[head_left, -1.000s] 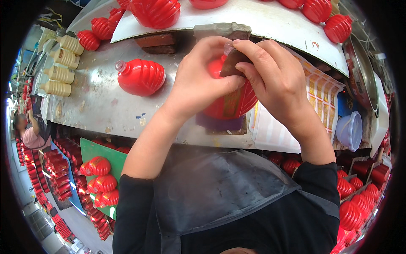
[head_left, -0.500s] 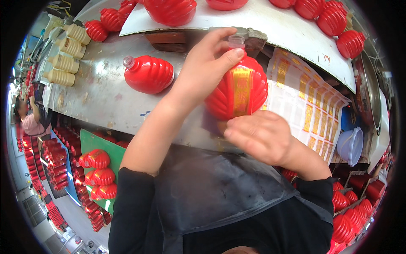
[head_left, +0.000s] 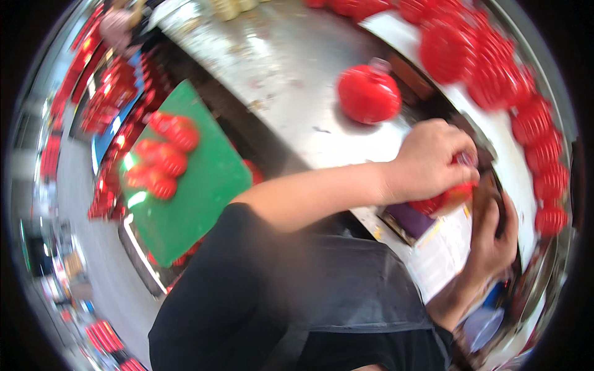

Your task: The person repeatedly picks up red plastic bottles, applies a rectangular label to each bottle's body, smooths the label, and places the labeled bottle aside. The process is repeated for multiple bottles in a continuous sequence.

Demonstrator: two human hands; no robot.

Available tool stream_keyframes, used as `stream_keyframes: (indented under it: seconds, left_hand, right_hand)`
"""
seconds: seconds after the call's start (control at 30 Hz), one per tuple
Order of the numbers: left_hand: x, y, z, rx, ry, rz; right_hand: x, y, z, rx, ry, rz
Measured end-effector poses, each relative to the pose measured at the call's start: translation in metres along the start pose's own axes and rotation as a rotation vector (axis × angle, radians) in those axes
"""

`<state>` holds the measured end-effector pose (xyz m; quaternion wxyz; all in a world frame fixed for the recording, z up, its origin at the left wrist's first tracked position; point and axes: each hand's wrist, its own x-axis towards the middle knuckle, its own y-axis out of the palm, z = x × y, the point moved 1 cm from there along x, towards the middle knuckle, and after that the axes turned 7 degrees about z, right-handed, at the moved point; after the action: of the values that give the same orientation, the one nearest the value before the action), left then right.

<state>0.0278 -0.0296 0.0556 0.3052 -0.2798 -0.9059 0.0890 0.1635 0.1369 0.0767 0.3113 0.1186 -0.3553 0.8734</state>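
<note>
My left hand (head_left: 427, 157) is closed around the neck of a ribbed red bottle (head_left: 433, 204). The clear mouth of that bottle shows between the fingers, and the hand covers much of its body. A small purple pad (head_left: 405, 222) lies below the bottle. My right hand (head_left: 495, 244) is just to the right of the bottle, its fingers apart and nothing seen in them. A sheet of labels (head_left: 442, 253) is partly visible between the two hands. Farther up the metal table (head_left: 278, 80) rests another red bottle (head_left: 369, 96). Motion blurs the picture.
Several red bottles (head_left: 448, 49) line a white raised shelf (head_left: 520, 198) at the right. On the left, a green board (head_left: 210, 167) carries several red bottles. A pale blue bucket (head_left: 482, 328) is at the lower right. Another person (head_left: 119, 28) is at the upper left.
The whole view has turned toward the left. My right hand has come away from the bottle's lower side, and its fingers have spread. My left hand still grips the bottle's neck.
</note>
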Motion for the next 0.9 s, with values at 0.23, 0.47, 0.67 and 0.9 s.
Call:
stream_keyframes:
  seconds: [0.23,0.47,0.67,0.9]
  left_hand:
    - [-0.115,-0.113,-0.009,0.059,0.087,-0.187]
    - [-0.325,-0.233,-0.031,0.306,-0.645,-0.852]
    - [-0.492,-0.311,-0.051,0.622,-0.976,-1.536]
    - [-0.595,-0.351,-0.037,1.135,-1.473,-1.368]
  right_hand:
    - [0.023,0.034,-0.006,0.254,-0.001,0.173]
    - [0.073,0.089,-0.027,0.793,0.229,0.620]
    - [0.102,0.113,-0.042,0.758,0.462,0.745]
    - [0.108,0.129,0.024,0.253,0.124,0.763]
